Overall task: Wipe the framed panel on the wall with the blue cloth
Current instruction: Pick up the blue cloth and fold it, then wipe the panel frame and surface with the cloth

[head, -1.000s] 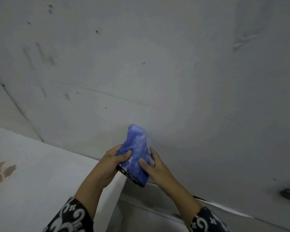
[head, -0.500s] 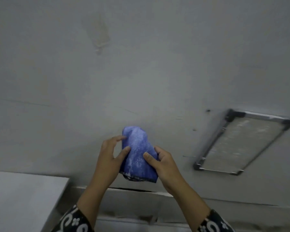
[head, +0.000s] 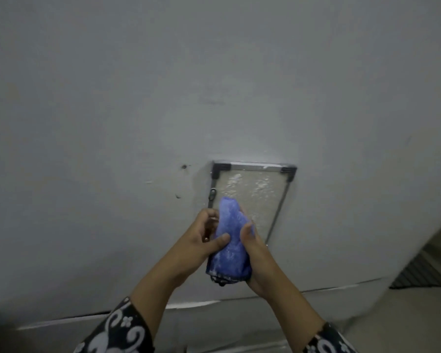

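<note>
Where the grey wall (head: 112, 123) holds it, low and right of centre: a framed panel (head: 255, 192), pale and speckled inside a thin metal frame with dark corner pieces, a small latch (head: 212, 192) on its left edge. In front of its lower left part, a bunched blue cloth (head: 229, 240), upright, top end over the panel; touching or not, cannot tell. Left hand (head: 204, 238) gripping the cloth's left side, thumb pressed across the front, fingers curled behind. Right hand (head: 252, 253) wrapped round the right side and bottom. Patterned black-and-white sleeves (head: 120, 329) at both wrists. Small dark marks (head: 185, 166) on the wall left of the panel.
</note>
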